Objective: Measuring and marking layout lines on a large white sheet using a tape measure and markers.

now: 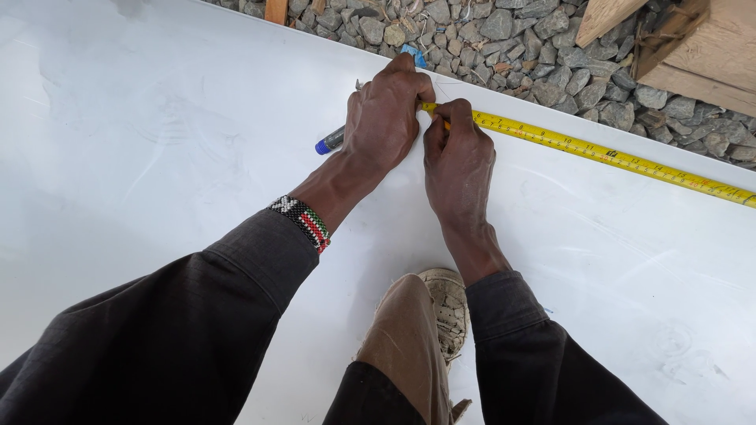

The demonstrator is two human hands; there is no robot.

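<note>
Left hand (383, 110) is closed around a blue-capped marker (329, 142); right hand (457, 153) pinches the near end of the yellow tape measure (598, 151), which lies along the white sheet (157, 142) near its far edge; a loosened pinch would likely let the tape shift; gravel (512, 39) borders that edge; open sheet lies left and right; a shoe (445, 307) stands on it.

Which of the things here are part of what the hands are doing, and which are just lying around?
In use:
left hand holding a blue-capped marker
right hand pinning the yellow tape measure
white sheet

Lying about:
grey gravel
timber pieces
small blue scrap
</note>
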